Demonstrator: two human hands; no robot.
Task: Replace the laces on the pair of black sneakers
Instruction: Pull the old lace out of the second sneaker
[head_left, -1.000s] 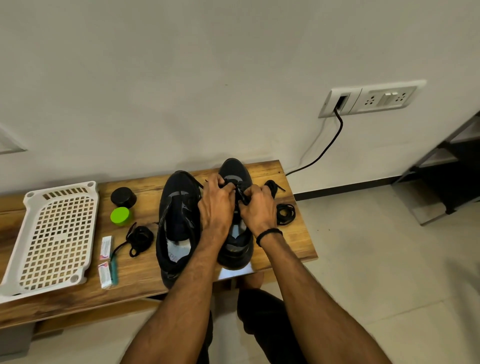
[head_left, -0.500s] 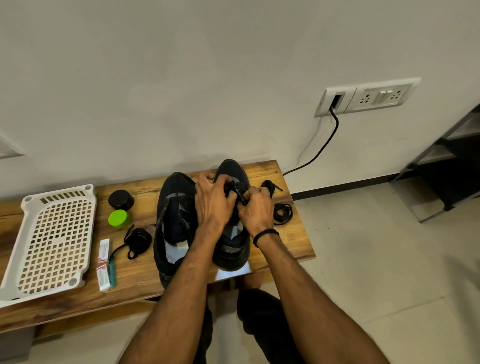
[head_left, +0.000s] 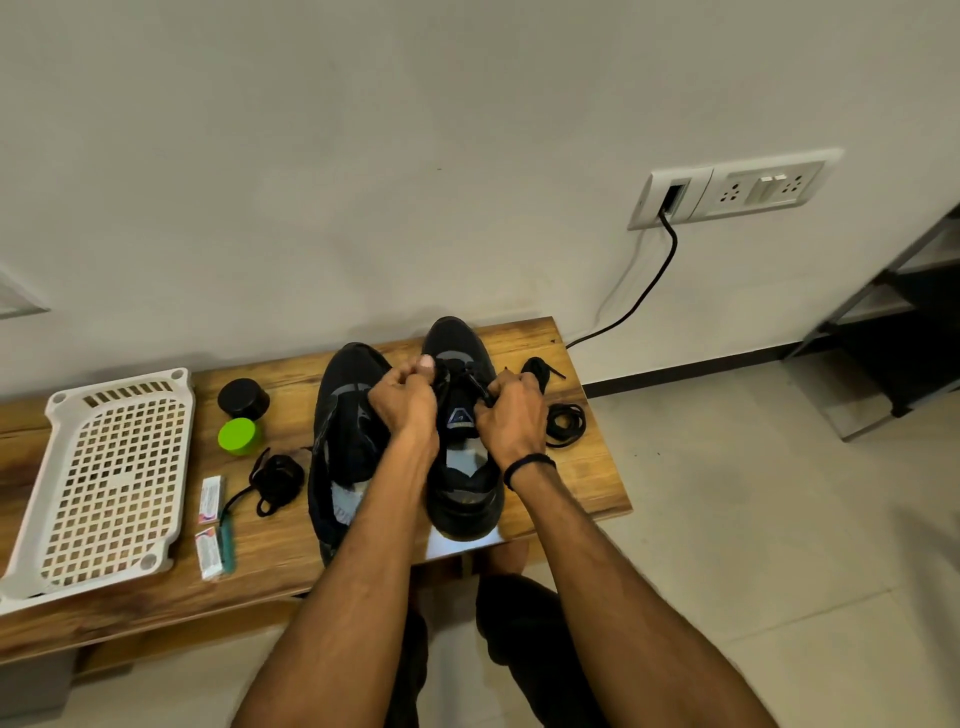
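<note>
- Left hand (head_left: 405, 402) and right hand (head_left: 511, 415), fingers curled, both pinching lace (head_left: 470, 376) of shoe (head_left: 462, 488) on bench (head_left: 582, 483).
- Second shoe (head_left: 343, 431) touching its left side.
- Lace coil (head_left: 278, 480) left, another coil (head_left: 565, 423) right.
- Tray (head_left: 111, 478), black jar (head_left: 243, 397), green jar (head_left: 238, 435): jars lidded, contents hidden.

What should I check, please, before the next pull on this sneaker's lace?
1. Left hand pinches the lace: ok.
2. Right hand pinches the lace: ok.
3. Held sneaker sits on the bench: ok.
4. Lace runs evenly through the eyelets: cannot tell, the hands cover them.
5. Loose lace coil lies on the bench beside the held sneaker: ok.
</note>
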